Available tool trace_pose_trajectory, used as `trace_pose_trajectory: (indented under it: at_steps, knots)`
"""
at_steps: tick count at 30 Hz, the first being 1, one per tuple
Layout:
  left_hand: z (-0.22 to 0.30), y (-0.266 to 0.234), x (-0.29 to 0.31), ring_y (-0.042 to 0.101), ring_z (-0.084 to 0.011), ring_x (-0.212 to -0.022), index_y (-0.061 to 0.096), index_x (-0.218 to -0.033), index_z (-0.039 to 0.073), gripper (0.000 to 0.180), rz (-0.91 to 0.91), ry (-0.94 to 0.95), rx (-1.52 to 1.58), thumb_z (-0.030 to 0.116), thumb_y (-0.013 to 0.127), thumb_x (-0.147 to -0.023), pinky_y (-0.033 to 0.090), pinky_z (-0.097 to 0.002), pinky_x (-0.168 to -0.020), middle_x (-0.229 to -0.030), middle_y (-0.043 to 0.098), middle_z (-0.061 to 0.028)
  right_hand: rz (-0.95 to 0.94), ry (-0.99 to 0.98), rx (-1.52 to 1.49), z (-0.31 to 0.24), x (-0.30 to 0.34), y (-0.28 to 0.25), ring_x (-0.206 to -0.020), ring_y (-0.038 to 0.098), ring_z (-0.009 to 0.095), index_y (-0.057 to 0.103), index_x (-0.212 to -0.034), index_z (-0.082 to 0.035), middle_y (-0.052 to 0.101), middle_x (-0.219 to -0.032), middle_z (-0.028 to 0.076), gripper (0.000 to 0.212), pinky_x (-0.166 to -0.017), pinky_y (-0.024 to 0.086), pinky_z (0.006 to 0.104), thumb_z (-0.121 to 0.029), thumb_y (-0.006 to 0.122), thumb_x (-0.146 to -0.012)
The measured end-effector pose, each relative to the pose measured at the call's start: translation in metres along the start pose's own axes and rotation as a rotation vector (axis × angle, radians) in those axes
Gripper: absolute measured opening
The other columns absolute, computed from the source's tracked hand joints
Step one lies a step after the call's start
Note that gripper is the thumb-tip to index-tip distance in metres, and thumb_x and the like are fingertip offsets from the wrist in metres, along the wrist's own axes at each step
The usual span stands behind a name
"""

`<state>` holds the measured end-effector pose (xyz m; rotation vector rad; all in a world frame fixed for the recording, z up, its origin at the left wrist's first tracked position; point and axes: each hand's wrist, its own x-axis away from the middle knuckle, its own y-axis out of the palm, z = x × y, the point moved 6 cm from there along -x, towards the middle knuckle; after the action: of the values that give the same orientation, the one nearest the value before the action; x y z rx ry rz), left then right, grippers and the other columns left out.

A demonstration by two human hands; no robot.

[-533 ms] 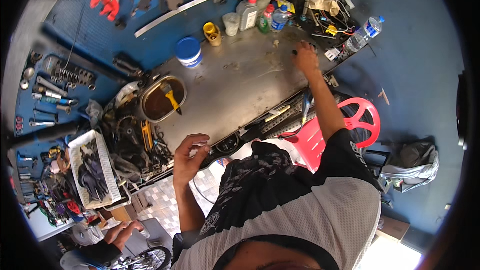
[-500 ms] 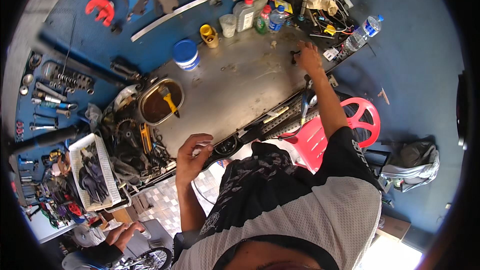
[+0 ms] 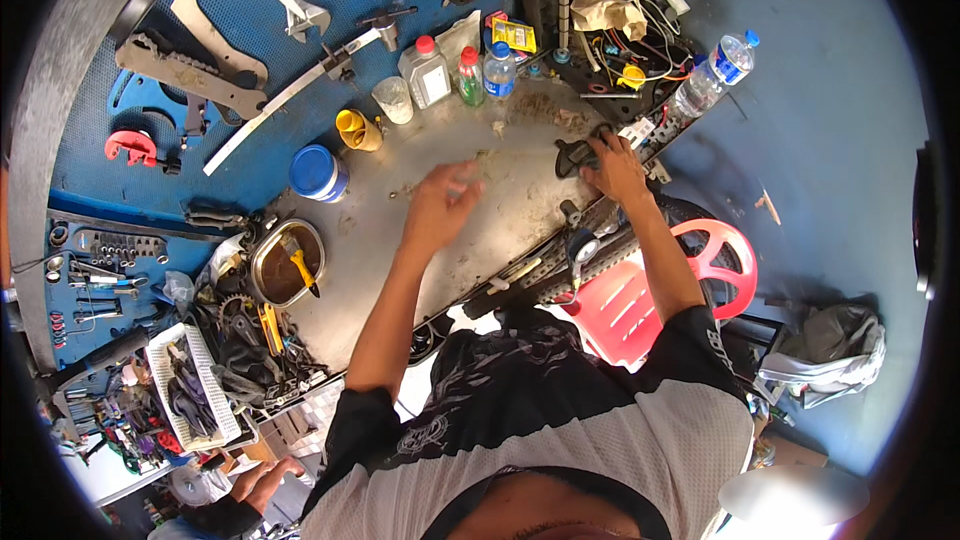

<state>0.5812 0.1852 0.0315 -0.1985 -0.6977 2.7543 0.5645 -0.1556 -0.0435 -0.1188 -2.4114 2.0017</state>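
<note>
The left hand (image 3: pixel 440 205) has come forward, right of the blue-lidded tub (image 3: pixel 319 173), its fingers half open and empty. Farther right, the right hand (image 3: pixel 617 168)'s curled fingers touch a dark part (image 3: pixel 572 159), grip unclear. Beyond the tub, rightward, a grey bottle (image 3: pixel 424 65) bears a white label (image 3: pixel 436 87)

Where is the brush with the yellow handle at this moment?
In the head view's left part, the brush sits in the metal basin, below the blue-lidded tub.
</note>
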Motion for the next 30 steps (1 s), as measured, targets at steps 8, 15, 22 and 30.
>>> trace_pose_trajectory:
  at_steps: [8, 15, 22, 30]
  knots:
    - [-0.044, 0.030, -0.119, 0.075, -0.0250, -0.085, 0.069, -0.122, 0.002, 0.038, 0.026, -0.094, -0.162, 0.025, 0.075, -0.093, 0.058, -0.0383, -0.078, -0.112, 0.075, -0.0163, -0.014, 0.083, -0.535, -0.021, -0.056, -0.006, -0.115, 0.067, 0.041, 0.063, -0.134, -0.011, 0.071, -0.125, 0.019, 0.056, -0.098, 0.053, 0.0496, -0.037, 0.078, -0.086]
    - [-0.059, 0.048, -0.135, 0.075, -0.0292, -0.096, 0.056, -0.139, 0.002, 0.057, 0.184, -0.019, -0.279, 0.023, 0.077, -0.090, 0.059, -0.0414, -0.083, -0.124, 0.070, -0.0226, -0.022, 0.068, -0.501, -0.083, -0.154, 0.037, -0.118, 0.067, 0.040, 0.053, -0.143, -0.012, 0.069, -0.128, 0.020, 0.078, -0.098, 0.053, 0.0503, -0.050, 0.080, -0.080]
    - [-0.041, 0.041, -0.177, 0.056, -0.0460, -0.130, 0.026, -0.160, 0.010, 0.094, 0.245, -0.175, -0.114, 0.016, 0.078, -0.082, 0.051, -0.0498, -0.104, -0.148, 0.048, -0.0326, 0.004, 0.036, -0.583, -0.106, -0.182, 0.044, -0.107, 0.072, 0.035, 0.056, -0.141, -0.014, 0.072, -0.126, 0.014, 0.081, -0.092, 0.056, 0.0460, -0.056, 0.083, -0.077]
    - [-0.039, 0.030, -0.160, 0.063, -0.0500, -0.114, 0.038, -0.145, 0.022, 0.074, 0.186, -0.307, -0.148, 0.012, 0.075, -0.082, 0.052, -0.0585, -0.095, -0.141, 0.046, -0.0253, -0.086, -0.145, -0.724, -0.118, -0.168, 0.039, -0.110, 0.071, 0.035, 0.053, -0.139, -0.011, 0.073, -0.122, 0.014, 0.080, -0.093, 0.054, 0.0456, -0.051, 0.084, -0.076]
